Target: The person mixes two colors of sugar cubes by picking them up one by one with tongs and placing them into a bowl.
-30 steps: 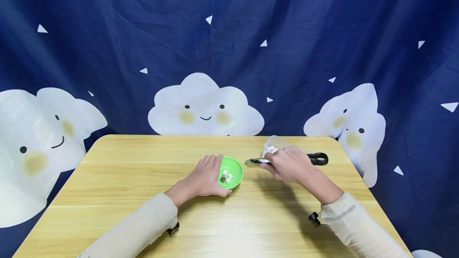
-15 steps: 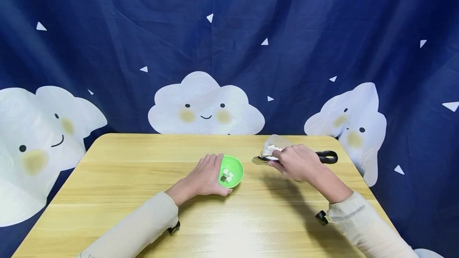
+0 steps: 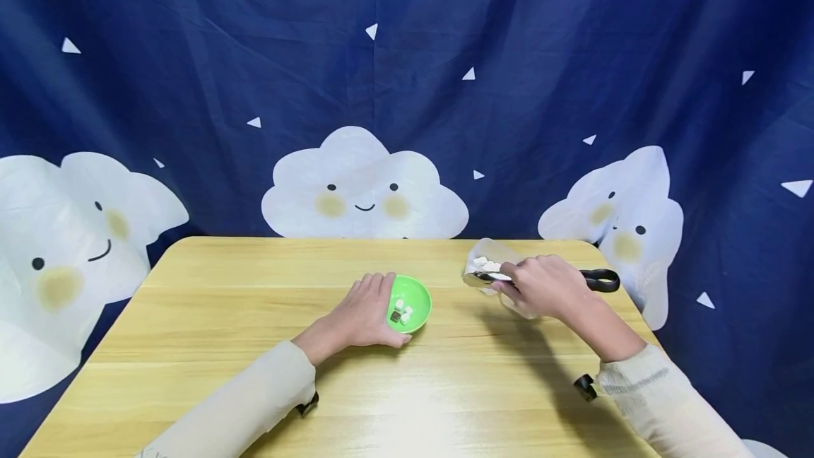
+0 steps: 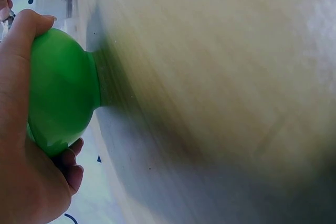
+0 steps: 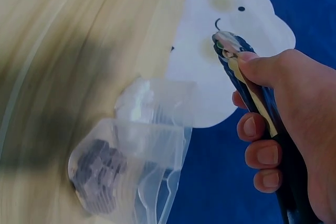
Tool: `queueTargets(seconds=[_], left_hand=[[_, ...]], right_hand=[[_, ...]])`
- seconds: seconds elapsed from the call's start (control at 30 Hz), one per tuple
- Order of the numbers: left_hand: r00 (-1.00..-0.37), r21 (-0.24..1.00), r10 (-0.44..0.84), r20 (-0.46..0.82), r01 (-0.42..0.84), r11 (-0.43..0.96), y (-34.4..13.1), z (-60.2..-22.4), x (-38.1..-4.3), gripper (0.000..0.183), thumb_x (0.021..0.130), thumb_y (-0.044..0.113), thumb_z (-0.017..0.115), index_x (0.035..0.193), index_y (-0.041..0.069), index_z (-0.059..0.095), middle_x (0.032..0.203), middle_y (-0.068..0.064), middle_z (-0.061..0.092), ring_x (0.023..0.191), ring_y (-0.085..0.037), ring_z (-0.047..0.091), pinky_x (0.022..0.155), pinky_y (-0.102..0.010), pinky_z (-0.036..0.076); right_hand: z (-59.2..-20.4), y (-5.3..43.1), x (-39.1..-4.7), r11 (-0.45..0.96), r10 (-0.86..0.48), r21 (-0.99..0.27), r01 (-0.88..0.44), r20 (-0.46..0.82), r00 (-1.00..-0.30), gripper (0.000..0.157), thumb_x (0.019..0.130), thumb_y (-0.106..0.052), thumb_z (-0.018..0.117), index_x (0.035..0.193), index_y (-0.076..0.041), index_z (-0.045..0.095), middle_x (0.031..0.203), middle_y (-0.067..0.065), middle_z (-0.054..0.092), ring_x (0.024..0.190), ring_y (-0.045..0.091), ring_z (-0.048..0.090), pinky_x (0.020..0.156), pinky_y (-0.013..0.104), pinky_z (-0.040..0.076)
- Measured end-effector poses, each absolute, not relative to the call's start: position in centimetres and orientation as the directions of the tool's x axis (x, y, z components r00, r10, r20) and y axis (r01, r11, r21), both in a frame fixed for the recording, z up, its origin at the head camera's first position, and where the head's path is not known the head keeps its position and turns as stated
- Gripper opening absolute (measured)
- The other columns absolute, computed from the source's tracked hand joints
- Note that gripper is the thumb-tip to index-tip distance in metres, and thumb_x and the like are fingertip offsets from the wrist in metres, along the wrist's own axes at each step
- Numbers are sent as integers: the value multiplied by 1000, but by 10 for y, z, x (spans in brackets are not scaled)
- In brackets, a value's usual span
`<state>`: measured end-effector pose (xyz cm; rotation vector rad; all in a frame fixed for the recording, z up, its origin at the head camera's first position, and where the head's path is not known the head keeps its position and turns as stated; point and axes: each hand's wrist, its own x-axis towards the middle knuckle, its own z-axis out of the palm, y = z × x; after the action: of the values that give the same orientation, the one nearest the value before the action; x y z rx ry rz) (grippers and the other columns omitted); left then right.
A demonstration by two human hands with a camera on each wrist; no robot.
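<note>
Since the earlier head frames, the right hand (image 3: 540,288) has shifted rightward along with the metal tongs (image 3: 492,278), whose tips have moved from the gap beside the bowl to the clear plastic container (image 3: 488,248). Left hand (image 3: 365,313) and green bowl (image 3: 416,299) hold the same position.

Right hand: fingers curled round the tongs, thumb pressed along one metal arm, remaining fingers wrapped on the opposite side. The black looped handle (image 3: 603,280) projects rightward behind the hand. Whether the tong tips pinch a piece cannot be determined.

Left hand: gripping the bowl from its left side, thumb at the near side of the rim, fingers at the far side. The bowl stands near the middle of the wooden tabletop (image 3: 254,302), left of the tongs, and contains several white cubes (image 3: 406,318) and one brown cube (image 3: 396,316).

Container: located near the far edge of the tabletop, right of the bowl. White pieces (image 3: 481,263) occupy one section; dark pieces (image 5: 100,177) occupy the adjacent one, per the right wrist view. Whether these sections form one vessel or two is unclear.

Backdrop: dark blue curtain (image 3: 407,83) printed with white clouds (image 3: 362,168), behind the table.
</note>
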<state>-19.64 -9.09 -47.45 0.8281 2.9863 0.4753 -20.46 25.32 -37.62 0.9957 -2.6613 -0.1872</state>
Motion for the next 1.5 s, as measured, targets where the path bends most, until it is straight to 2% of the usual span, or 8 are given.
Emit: queueTargets(seconds=[0.2, 0.43, 0.83, 1.2, 1.5], left_hand=[[-860, 289, 505, 74, 503, 815, -91, -475, -197, 117, 65, 71, 77, 149, 0, 37, 120, -12, 55, 106, -24, 48, 93, -39, 44], [-859, 283, 507, 73, 505, 815, -91, -475, -198, 118, 65, 72, 77, 150, 0, 37, 120, -13, 55, 105, -24, 48, 92, -38, 44], [-855, 293, 512, 77, 511, 809, -86, -475, -198, 118, 65, 71, 77, 150, 0, 37, 121, -13, 55, 106, -25, 47, 92, -38, 43], [-862, 285, 502, 69, 499, 819, -89, -475, -198, 120, 65, 72, 77, 152, 1, 35, 125, -13, 55, 110, -25, 48, 94, -39, 44], [-865, 296, 497, 63, 492, 819, -90, -473, -196, 119, 66, 71, 77, 152, 0, 35, 125, -14, 55, 110, -26, 48, 95, -40, 44]], right_hand=[[-374, 265, -205, 777, -629, 208, -594, 223, -745, 35, 97, -38, 69, 74, -19, 51, 54, -8, 39, 45, 9, 35, 43, 30, 29], [-369, 276, -204, 803, -595, 200, -561, 207, -777, 34, 96, -41, 70, 76, -18, 55, 54, -7, 41, 46, 10, 37, 43, 33, 32], [-364, 296, -206, 829, -557, 217, -515, 236, -797, 38, 95, -42, 70, 72, -17, 52, 53, -5, 41, 45, 13, 37, 43, 35, 30], [-366, 313, -210, 847, -530, 187, -498, 223, -818, 32, 96, -38, 69, 75, -18, 56, 55, -4, 47, 48, 15, 46, 47, 41, 39], [-368, 321, -214, 855, -515, 188, -483, 202, -833, 33, 97, -41, 68, 75, -18, 56, 54, -4, 46, 48, 15, 45, 46, 40, 38]])
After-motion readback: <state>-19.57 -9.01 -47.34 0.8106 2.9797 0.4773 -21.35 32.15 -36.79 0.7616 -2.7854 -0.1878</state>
